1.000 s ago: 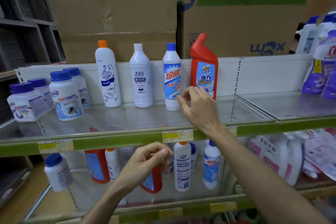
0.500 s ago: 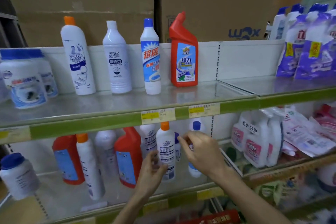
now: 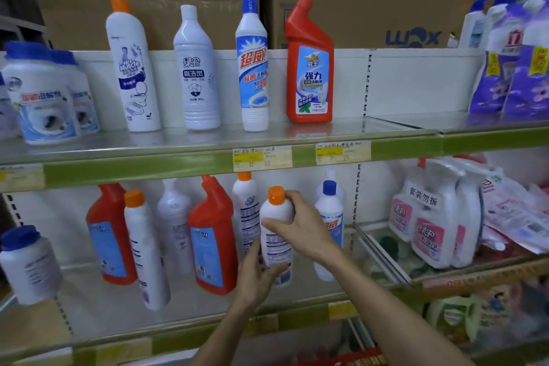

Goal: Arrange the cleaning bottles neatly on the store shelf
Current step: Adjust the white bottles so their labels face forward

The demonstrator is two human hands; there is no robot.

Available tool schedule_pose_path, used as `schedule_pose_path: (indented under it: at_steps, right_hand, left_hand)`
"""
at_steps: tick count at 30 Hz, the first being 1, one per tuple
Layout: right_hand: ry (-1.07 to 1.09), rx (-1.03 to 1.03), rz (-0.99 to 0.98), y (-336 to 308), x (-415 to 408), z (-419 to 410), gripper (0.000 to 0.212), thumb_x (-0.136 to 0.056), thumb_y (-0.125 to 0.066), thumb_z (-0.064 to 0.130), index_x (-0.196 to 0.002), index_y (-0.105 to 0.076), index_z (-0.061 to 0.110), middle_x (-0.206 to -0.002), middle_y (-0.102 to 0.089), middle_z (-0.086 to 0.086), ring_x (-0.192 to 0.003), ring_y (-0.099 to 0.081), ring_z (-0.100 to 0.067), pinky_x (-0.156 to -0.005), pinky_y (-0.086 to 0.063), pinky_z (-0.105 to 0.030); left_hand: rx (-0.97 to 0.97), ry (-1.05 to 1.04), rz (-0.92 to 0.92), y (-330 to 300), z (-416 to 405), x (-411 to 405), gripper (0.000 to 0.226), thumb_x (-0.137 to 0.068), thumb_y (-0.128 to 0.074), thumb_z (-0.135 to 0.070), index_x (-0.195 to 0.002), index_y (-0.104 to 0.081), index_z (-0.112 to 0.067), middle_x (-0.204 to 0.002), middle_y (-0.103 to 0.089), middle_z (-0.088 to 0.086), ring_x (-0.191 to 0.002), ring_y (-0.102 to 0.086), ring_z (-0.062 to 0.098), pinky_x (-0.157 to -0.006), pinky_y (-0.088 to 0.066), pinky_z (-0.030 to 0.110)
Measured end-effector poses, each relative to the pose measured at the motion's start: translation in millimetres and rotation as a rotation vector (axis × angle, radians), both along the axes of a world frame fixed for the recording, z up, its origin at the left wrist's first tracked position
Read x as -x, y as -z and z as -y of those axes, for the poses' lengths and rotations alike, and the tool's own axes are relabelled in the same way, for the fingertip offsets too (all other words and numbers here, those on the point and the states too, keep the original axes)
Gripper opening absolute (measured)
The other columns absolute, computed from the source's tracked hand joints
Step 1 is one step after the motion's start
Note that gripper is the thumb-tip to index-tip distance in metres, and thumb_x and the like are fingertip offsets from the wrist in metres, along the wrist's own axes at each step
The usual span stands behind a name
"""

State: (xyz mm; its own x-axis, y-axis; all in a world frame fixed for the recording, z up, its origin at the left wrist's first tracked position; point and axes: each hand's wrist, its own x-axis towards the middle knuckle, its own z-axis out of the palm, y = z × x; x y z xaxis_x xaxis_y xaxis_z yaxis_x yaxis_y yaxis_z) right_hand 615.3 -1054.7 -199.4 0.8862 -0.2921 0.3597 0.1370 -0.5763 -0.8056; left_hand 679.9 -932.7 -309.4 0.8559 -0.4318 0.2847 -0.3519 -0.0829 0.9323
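lower shelf (image 3: 89, 333), frame centre | orange-capped white bottle (image 3: 276, 235) upright | right hand (image 3: 303, 232) grips shoulder | left hand (image 3: 255, 279) cups base

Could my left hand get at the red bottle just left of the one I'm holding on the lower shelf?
Probably yes. The left hand sits low on the orange-capped bottle, right beside the red bottle, whose front stands uncovered at the lower shelf. It would first have to give up its grip.
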Motion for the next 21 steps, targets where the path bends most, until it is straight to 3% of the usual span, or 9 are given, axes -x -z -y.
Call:
schedule_pose_path:
  at_steps: [5, 8, 11, 16, 19, 21]
  right_hand:
    - [-0.169, 0.107, 0.093, 0.2, 24.4, -15.6, 0.042, -0.081, -0.080, 0.042, -0.113, -0.055, 0.033, -0.101, -0.064, 0.013, -0.095, -0.066, -0.009, -0.085, -0.058, -0.042]
    - [-0.227, 0.137, 0.265, -20.8, 43.6, -27.6, 0.038, -0.082, -0.081, 0.035, -0.110, -0.055, 0.030, -0.099, -0.064, 0.011, -0.092, -0.067, -0.011, -0.080, -0.059, -0.039]
    - [-0.217, 0.162, 0.428, -64.1, 58.1, -39.6, 0.039, -0.080, -0.084, 0.033, -0.108, -0.058, 0.024, -0.097, -0.067, 0.003, -0.088, -0.069, -0.014, -0.074, -0.059, -0.035]
    - [-0.167, -0.042, 0.563, -168.3, 75.6, -60.8, 0.031, -0.079, -0.086, 0.025, -0.095, -0.060, 0.021, -0.085, -0.068, 0.002, -0.076, -0.069, -0.012, -0.069, -0.058, -0.028]
    - [-0.176, -0.163, 0.562, -222.0, 67.7, -66.7, 0.029, -0.083, -0.082, 0.027, -0.098, -0.061, 0.012, -0.090, -0.071, -0.013, -0.080, -0.072, -0.026, -0.075, -0.061, -0.046]
    - [-0.283, -0.292, 0.508, -251.7, 56.3, -67.9, 0.029, -0.086, -0.077, 0.032, -0.102, -0.061, 0.014, -0.092, -0.073, -0.016, -0.083, -0.074, -0.036, -0.075, -0.062, -0.052]
  left_hand:
    - [0.091, 0.070, 0.000, 4.7, -12.9, 15.2, 0.061, -0.082, -0.080, -0.009, -0.135, -0.053, -0.022, -0.119, -0.072, -0.005, -0.105, -0.070, 0.010, -0.080, -0.058, 0.025]
    - [0.150, 0.119, 0.032, -15.9, -22.4, 26.2, 0.067, -0.081, -0.082, -0.022, -0.139, -0.050, -0.030, -0.126, -0.069, -0.010, -0.115, -0.066, 0.010, -0.089, -0.057, 0.029]
    - [0.205, 0.167, 0.070, -51.6, -31.8, 42.2, 0.056, -0.078, -0.080, -0.039, -0.128, -0.057, -0.045, -0.125, -0.070, -0.011, -0.117, -0.065, 0.012, -0.095, -0.054, 0.032]
    - [0.383, 0.177, 0.115, -132.1, -38.8, 77.5, 0.057, -0.076, -0.069, -0.066, -0.122, -0.062, -0.033, -0.119, -0.073, -0.010, -0.111, -0.069, 0.012, -0.088, -0.054, 0.023]
    - [0.432, 0.134, 0.085, -184.0, -45.5, 85.7, 0.051, -0.074, -0.066, -0.073, -0.113, -0.067, -0.042, -0.114, -0.075, -0.008, -0.105, -0.071, 0.015, -0.083, -0.058, 0.028]
    - [0.476, 0.128, 0.037, -213.3, -52.6, 85.2, 0.061, -0.071, -0.066, -0.076, -0.113, -0.066, -0.031, -0.108, -0.077, -0.005, -0.097, -0.073, 0.015, -0.078, -0.057, 0.027]
